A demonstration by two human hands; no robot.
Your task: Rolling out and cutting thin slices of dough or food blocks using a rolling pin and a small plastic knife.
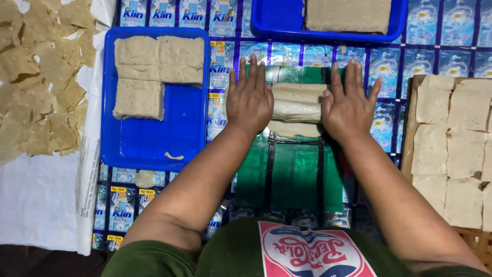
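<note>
A: Well, where are the hands?

B: Both lie flat and open, fingers stretched away from the body. The left hand (249, 100) presses against the left end of a pale dough roll (297, 110), and the right hand (348, 105) against its right end, so the roll sits between the palms.

A: Gripping it?

B: No, neither closes around it; the palms only touch its ends. The roll looks layered, lying crosswise on a green mat (294, 179) in the middle of the worktop, which is covered with blue printed sachet sheeting (220, 72).

A: And around it?

B: To the left, a blue tray (148, 143) holds three pale slabs (154, 66) at its far end, with a small scrap near its front edge. Further left, thin tan sheets (36, 77) overlap on a white cloth (36, 200). At the far side, a second blue tray (277, 23) carries one large slab. On the right, a wooden board (408, 149) is packed with pale square blocks (456, 149), touching one another.
</note>
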